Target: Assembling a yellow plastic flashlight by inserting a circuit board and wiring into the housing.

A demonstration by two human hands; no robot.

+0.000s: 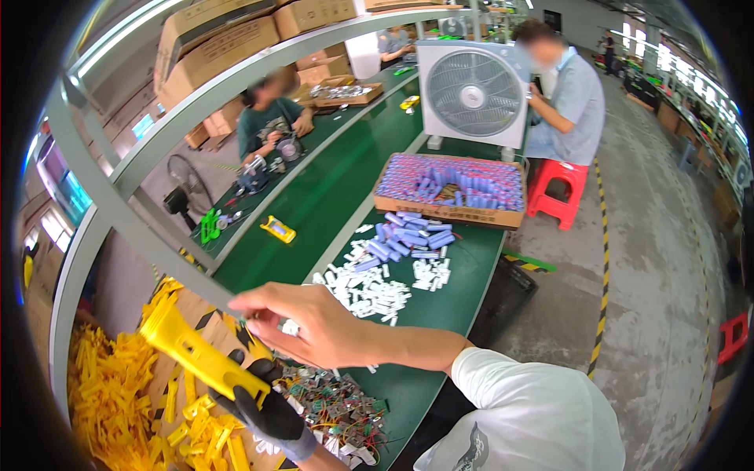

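Bright yellow plastic housing [198,355], long and hollow, broad flared end, small cutouts along one side, held tilted above loose yellow parts [110,392] by the dark-gloved left grip [273,412], bare right grip [310,323] curled just beside, whether it held anything could not be told.

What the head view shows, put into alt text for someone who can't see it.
A gloved left hand holds a yellow plastic housing; the bare right hand is raised beside it, fingers curled. Nearby are heaped yellow parts and wired circuit boards; farther along a green bench lie white pieces and purple cylinders before a cardboard box of similar cylinders.
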